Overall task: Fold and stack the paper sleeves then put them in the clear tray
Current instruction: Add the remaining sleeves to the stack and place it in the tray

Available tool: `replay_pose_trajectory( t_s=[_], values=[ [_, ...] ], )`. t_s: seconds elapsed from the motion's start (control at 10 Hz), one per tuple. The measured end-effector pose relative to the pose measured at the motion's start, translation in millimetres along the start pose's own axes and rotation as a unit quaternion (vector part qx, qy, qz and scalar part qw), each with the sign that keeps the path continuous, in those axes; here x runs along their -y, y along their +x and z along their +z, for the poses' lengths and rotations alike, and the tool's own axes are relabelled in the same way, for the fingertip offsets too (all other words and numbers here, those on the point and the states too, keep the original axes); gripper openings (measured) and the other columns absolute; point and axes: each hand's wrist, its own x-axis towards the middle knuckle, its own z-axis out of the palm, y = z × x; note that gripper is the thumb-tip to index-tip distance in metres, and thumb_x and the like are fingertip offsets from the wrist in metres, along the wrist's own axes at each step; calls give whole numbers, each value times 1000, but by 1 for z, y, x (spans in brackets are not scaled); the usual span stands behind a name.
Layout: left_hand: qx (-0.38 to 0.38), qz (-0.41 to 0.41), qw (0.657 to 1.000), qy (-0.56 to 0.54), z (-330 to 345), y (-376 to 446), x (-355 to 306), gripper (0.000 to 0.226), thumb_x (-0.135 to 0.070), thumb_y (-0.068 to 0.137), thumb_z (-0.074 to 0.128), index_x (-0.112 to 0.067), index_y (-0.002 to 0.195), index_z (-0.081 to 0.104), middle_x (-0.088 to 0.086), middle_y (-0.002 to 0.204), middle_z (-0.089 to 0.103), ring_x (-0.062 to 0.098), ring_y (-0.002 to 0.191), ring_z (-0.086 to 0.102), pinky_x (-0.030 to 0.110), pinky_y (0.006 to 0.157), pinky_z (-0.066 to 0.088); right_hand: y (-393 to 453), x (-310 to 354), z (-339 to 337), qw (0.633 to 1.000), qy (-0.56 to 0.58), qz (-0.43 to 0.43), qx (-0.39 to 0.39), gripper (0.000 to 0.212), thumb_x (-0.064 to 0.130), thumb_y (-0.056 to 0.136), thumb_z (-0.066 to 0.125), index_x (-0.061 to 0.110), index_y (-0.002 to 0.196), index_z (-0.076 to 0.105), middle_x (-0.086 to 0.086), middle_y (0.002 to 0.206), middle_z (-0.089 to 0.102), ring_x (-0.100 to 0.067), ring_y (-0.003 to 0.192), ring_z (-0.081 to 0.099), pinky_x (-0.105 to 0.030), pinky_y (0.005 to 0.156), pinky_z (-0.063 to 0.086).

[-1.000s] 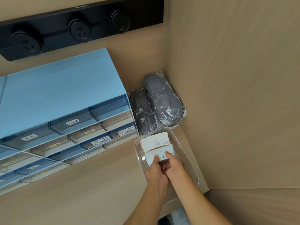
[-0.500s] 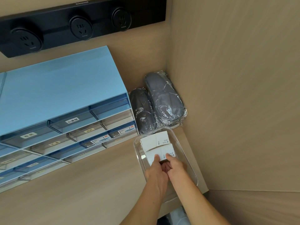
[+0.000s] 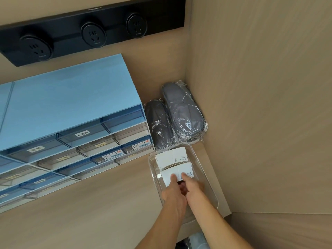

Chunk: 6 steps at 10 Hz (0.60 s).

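A clear tray [image 3: 204, 169] sits on the wooden counter near the right wall. Two stacks of folded white paper sleeves lie inside it: a far stack [image 3: 170, 156] and a near stack [image 3: 172, 172]. My left hand [image 3: 173, 195] and my right hand [image 3: 192, 187] reach into the tray side by side. Both hold the near stack at its front edge, thumbs pressed on top. The fingers under the stack are hidden.
A blue drawer organiser [image 3: 62, 123] with labelled drawers stands to the left. Two plastic-wrapped grey slippers [image 3: 181, 112] lean in the corner behind the tray. A black socket strip [image 3: 89, 31] runs along the back wall. The wooden side wall [image 3: 260, 105] is close on the right.
Both hands have pushed the near stack slightly farther into the tray, towards the far stack. The view has shifted a little.
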Motion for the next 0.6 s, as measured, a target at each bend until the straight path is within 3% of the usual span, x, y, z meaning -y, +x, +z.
replay_pose_trajectory(
  t_s=[0.2,0.3,0.4,0.5,0.6],
  values=[
    [5,7,999,33,-4,-1,2,35,-30,85,75,0,73,61,10,55,56,18,44,49,20,35,44,-9,-2,-6,999,-7,-33,12,23,14,83,75,-7,93,69,-15,65,70,-18,34,61,-24,38,48],
    [11,11,999,28,-5,-1,5,36,-30,84,77,3,85,63,12,57,57,19,43,50,18,31,45,-13,-3,-9,999,-10,-46,26,29,21,84,76,-7,86,68,-11,55,65,-16,33,56,-23,37,46],
    [24,14,998,54,-11,-7,6,36,-31,85,75,4,87,65,12,53,55,15,32,47,18,32,43,-22,-3,-17,998,-26,-30,57,40,34,83,76,-5,87,69,-10,54,62,-18,38,51,-24,39,45],
    [37,37,993,108,-20,-19,10,37,-32,84,75,4,84,69,11,52,61,18,36,51,23,42,45,-21,-10,-26,994,-55,-33,92,50,45,83,72,-3,99,71,-17,72,70,-27,56,62,-31,50,52],
    [90,94,981,141,-25,-44,0,34,-29,87,72,2,74,70,8,53,66,16,40,58,20,40,44,-47,1,-22,982,-99,-126,102,40,36,90,67,-4,93,69,-26,84,73,-34,69,69,-37,58,54]
  ],
)
